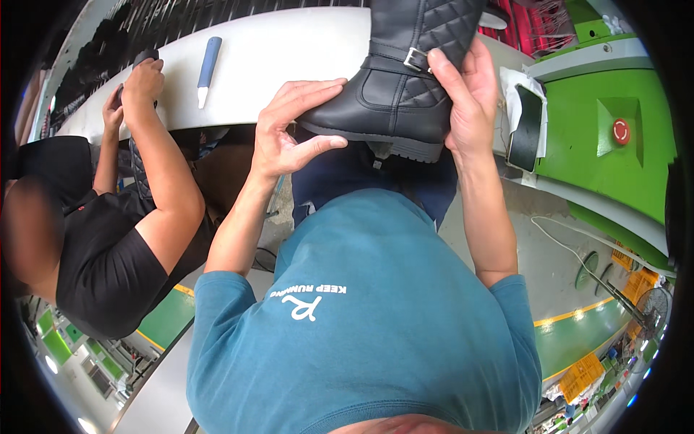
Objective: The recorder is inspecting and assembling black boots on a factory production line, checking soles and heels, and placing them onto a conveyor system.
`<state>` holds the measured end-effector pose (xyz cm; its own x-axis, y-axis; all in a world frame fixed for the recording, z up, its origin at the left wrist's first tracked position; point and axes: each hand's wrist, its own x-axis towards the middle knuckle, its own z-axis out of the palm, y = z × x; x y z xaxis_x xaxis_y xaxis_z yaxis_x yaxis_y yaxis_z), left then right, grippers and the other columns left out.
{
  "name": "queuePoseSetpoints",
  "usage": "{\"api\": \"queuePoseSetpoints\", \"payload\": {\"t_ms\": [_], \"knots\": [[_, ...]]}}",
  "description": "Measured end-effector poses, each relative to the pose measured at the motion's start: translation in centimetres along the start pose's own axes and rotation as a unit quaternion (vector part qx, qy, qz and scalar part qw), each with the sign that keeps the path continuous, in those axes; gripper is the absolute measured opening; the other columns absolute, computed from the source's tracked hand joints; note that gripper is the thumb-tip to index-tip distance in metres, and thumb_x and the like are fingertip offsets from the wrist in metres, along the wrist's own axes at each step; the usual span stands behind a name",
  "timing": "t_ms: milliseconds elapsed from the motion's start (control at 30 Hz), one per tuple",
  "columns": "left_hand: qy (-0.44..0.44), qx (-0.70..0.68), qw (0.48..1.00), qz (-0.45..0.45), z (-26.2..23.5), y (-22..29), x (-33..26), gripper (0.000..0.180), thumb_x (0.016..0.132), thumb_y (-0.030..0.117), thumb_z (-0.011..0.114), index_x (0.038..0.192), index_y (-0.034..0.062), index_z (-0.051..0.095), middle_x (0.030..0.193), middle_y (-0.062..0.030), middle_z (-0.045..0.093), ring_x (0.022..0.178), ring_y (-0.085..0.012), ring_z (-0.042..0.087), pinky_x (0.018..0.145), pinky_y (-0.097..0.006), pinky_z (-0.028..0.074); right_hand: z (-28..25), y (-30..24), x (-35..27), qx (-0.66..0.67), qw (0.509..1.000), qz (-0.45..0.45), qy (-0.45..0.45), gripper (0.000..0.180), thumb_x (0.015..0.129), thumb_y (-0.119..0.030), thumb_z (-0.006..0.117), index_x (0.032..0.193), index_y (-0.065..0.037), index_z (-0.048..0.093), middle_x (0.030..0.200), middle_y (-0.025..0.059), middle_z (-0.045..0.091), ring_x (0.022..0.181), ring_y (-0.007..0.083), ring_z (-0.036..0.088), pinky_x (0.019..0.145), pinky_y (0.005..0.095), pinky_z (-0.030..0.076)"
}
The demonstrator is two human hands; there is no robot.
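Observation:
A black boot [394, 90] with a quilted shaft, an ankle strap and a silver buckle [415, 59] is held up over the near edge of the white table. My left hand [293, 123] grips its toe, fingers along the top and thumb by the sole. Around the heel and ankle side is my right hand [470, 101], its thumb beside the buckle. The toe points left and the ridged sole faces down toward me. Part of the shaft runs out of the top of the view.
A blue-handled tool with a white tip [207, 72] lies on the white table [289, 50]. At left, a co-worker in black [123, 267] handles a dark item. To the right stands a green machine [593, 123] with a red button [621, 132]; a dark flat pad [528, 130] lies beside it.

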<state>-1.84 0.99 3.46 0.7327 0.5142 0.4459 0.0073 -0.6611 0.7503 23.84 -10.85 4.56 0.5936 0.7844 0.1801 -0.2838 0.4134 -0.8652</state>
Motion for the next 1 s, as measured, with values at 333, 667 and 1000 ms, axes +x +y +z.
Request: {"api": "queuePoseSetpoints", "payload": {"t_ms": [333,667,1000], "knots": [[0.021,-0.156,0.982,-0.105,5.9,0.6,-1.1,0.078,0.083,0.023,0.096,0.150,0.0003,0.063,0.152,-0.0173,0.062,0.141,-0.0291,0.060,0.118,-0.045,0.048,5.7,-0.1,-3.6,-0.202,0.956,-0.157,-0.144,0.061,0.099,-0.022,0.085,0.151,0.000,0.061,0.143,0.0153,0.065,0.137,0.0283,0.061,0.121,0.0432,0.046],[0.340,-0.180,0.915,-0.124,7.5,1.0,1.7,0.030,0.101,0.005,0.079,0.129,-0.0035,0.072,0.122,-0.0105,0.076,0.110,-0.0203,0.072,0.103,-0.035,0.056,1.0,1.3,-2.2,-0.218,0.968,-0.114,-0.045,0.038,0.107,-0.017,0.076,0.140,0.001,0.067,0.133,0.0168,0.070,0.129,0.0262,0.071,0.113,0.0395,0.054],[0.482,-0.288,0.825,0.067,-2.3,4.2,8.7,0.057,0.096,0.002,0.075,0.149,-0.0084,0.057,0.145,-0.0203,0.065,0.125,-0.0304,0.070,0.111,-0.044,0.058,-7.3,2.3,-1.2,-0.602,0.764,-0.228,0.036,0.046,0.094,-0.017,0.083,0.135,-0.004,0.069,0.134,0.0180,0.064,0.127,0.0407,0.058,0.110,0.0510,0.047]]}}
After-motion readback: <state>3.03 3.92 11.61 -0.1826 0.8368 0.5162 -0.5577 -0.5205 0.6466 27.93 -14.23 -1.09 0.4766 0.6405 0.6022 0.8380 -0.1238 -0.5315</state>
